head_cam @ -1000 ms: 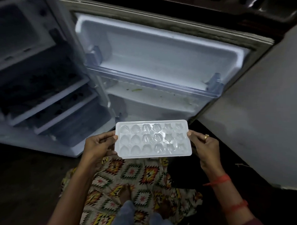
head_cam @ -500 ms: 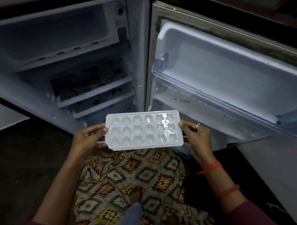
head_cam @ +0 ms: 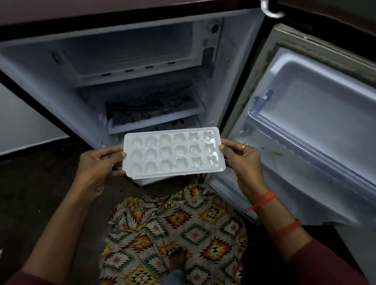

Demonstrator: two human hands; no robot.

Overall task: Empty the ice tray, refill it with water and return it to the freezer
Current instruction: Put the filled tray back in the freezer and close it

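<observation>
Moved: the view has swung left, so the fridge (head_cam: pixel 53 108) interior now fills the middle and its door (head_cam: pixel 322 107) sits at the right; the tray (head_cam: pixel 173 153) is carried between both hands as before.
Edges: the fridge stands open on the far side of the tray. The freezer box (head_cam: pixel 132 52) is at the top, its front open, and a patterned shelf (head_cam: pixel 156 109) lies below it. The door is swung wide to the right, with a clear rack (head_cam: pixel 306 138) across its inner face.
Open room: bare floor (head_cam: pixel 35 190) lies left of the left arm.
Tray axis: the long side runs left to right, roughly level, with the cells facing up in three rows of six.
Tray place: in the air, near side of the fridge's lower part, above a patterned skirt (head_cam: pixel 175 228).
Left hand (head_cam: pixel 98 164): grasps the tray's left short edge, thumb on top, fingers curled beneath.
Right hand (head_cam: pixel 245 159): grasps the right short edge, thumb on the rim.
Contents: the right-end cells glint; what they hold cannot be told.
</observation>
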